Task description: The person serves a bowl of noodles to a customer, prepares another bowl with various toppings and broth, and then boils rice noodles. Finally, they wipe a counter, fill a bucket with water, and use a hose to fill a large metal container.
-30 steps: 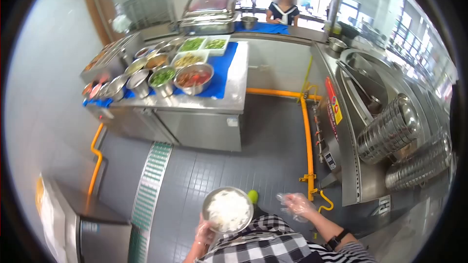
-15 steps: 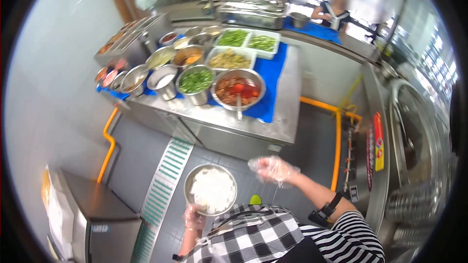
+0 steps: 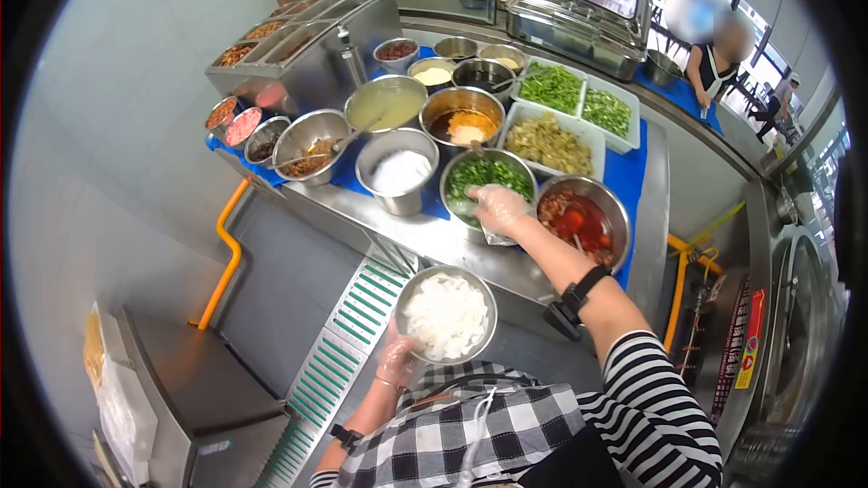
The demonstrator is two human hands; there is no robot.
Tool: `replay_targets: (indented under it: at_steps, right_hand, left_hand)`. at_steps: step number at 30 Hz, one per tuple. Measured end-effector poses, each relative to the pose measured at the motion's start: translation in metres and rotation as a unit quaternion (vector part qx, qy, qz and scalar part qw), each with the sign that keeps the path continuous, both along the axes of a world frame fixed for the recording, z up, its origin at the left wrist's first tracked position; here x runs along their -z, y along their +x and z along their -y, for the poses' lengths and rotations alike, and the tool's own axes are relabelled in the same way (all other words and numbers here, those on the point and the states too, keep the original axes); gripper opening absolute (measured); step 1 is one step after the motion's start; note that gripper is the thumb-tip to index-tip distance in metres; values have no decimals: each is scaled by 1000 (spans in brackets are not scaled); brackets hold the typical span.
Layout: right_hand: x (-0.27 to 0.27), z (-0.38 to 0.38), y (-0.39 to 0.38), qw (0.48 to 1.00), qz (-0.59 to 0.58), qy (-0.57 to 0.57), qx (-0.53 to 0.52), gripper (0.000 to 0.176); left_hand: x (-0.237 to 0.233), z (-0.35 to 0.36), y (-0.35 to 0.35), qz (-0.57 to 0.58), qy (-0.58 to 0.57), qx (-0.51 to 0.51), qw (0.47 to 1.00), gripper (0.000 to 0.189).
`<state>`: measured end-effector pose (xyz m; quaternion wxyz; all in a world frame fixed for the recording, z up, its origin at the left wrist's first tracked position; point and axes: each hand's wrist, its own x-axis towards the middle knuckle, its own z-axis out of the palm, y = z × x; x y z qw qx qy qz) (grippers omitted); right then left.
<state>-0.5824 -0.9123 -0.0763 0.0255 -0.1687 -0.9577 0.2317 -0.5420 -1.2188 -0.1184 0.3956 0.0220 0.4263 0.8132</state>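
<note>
My left hand (image 3: 396, 356), in a clear plastic glove, grips the left rim of a steel bowl (image 3: 447, 314) filled with white flat pieces like noodles. My gloved right hand (image 3: 499, 208) reaches over the front of a steel bowl of chopped greens (image 3: 488, 177). Its fingertips are down at the greens, and whether they hold any is hidden. Just right of that hand is a bowl of red sauce with meat (image 3: 584, 220). A pot of white powder (image 3: 398, 170) stands to its left.
Bowls of sauces and toppings crowd the steel counter (image 3: 344, 217), with white trays (image 3: 551, 140) behind. A chafing dish (image 3: 579, 18) is at the back. A person (image 3: 714, 68) stands beyond the counter. An orange pipe (image 3: 226, 262) runs at left.
My right hand has moved from open air beside me forward to the bowl of greens. The white-filled bowl in my left hand is nearer the counter, and the camera view has shifted.
</note>
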Motion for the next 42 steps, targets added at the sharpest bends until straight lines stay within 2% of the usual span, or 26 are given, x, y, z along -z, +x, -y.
replay_targets:
  at_steps: [3, 4, 6, 9, 11, 12, 14, 15, 17, 19, 21, 23, 24, 25, 27, 28, 29, 30, 32, 35, 36, 37, 39, 40, 41, 42]
  right_hand:
    - [38, -2, -30, 995, 79, 62, -17, 36]
    - [38, -3, -39, 995, 104, -6, 8, 38]
    - [38, -13, -43, 990, 138, -31, 15, 37]
    - [24, -33, -40, 971, 197, -124, 55, 30]
    - [-16, -31, -27, 895, 135, -390, 168, 29]
    - [-31, -27, -23, 894, 136, -391, 174, 29]
    - [-64, -18, -12, 832, 68, -525, 168, 33]
    - [-86, -13, -6, 819, 95, -554, 118, 37]
    - [-96, -11, 0, 933, 123, -330, -77, 44]
    - [-112, -20, 4, 955, 147, -188, -176, 54]
    - [-133, -56, 2, 955, 158, -223, -113, 49]
    - [-122, -109, 5, 910, 107, -400, 35, 44]
    - [-115, -143, 2, 912, 85, -394, 76, 43]
    - [-106, -175, -7, 912, 62, -389, 116, 41]
    - [-89, -227, -34, 971, 68, -123, 195, 42]
    - [-65, -259, -46, 979, 60, -50, 187, 38]
    - [-41, -288, -59, 983, 50, 23, 177, 34]
    - [-30, -309, -74, 983, 46, 22, 175, 34]
    - [-8, -343, -102, 955, 192, 150, 171, 29]
    - [36, -374, -125, 944, 251, 156, 147, 24]
    - [42, -379, -133, 945, 246, 159, 142, 24]
    - [46, -378, -138, 935, 286, 136, 160, 25]
    - [47, -381, -147, 923, 325, 113, 171, 26]
    - [35, -381, -146, 930, 304, 122, 167, 27]
    - [20, -378, -142, 936, 285, 130, 164, 28]
    - [-4, -374, -140, 934, 285, 93, 196, 30]
  left_hand:
    - [-3, -6, -49, 16, -36, 46, 998, 78]
    - [0, -9, -65, -3, -31, 57, 998, 78]
    - [6, -14, -88, -5, -11, 77, 997, 78]
    - [-17, -31, -117, 5, 12, 112, 994, 76]
    - [-28, -45, -131, -43, -22, 158, 986, 75]
    - [-34, -51, -136, -25, -25, 159, 987, 74]
    - [-47, -71, -142, -6, -21, 173, 985, 74]
    - [-49, -81, -143, 9, -17, 180, 983, 74]
    - [-46, -96, -146, 36, -32, 191, 980, 77]
    - [-48, -112, -150, 57, -42, 222, 973, 76]
    - [-43, -115, -160, 9, -59, 236, 970, 75]
    - [-48, -109, -174, 21, -163, 241, 957, 70]
    - [-45, -104, -179, -6, -186, 199, 962, 53]
    - [-41, -95, -188, -193, -187, 197, 943, 41]
    - [-35, -78, -205, -507, -196, 156, 824, 25]
    - [-32, -70, -213, -631, -190, 128, 741, 21]
    - [-31, -63, -215, -596, -207, 113, 767, 21]
    - [-32, -60, -219, -618, -204, 83, 755, 21]
    - [-48, -66, -220, -633, -212, 32, 743, 15]
    - [-63, -78, -224, -671, -222, 19, 707, 15]
    - [-75, -90, -217, -336, -181, -62, 922, 17]
    - [-84, -98, -213, 55, -106, -132, 984, 20]
    - [-81, -94, -215, 77, -71, -125, 987, 21]
    - [-78, -90, -218, -264, -192, -77, 942, 21]
    - [-73, -86, -220, -567, -289, -16, 771, 21]
    - [-59, -80, -224, -565, -290, -14, 772, 21]
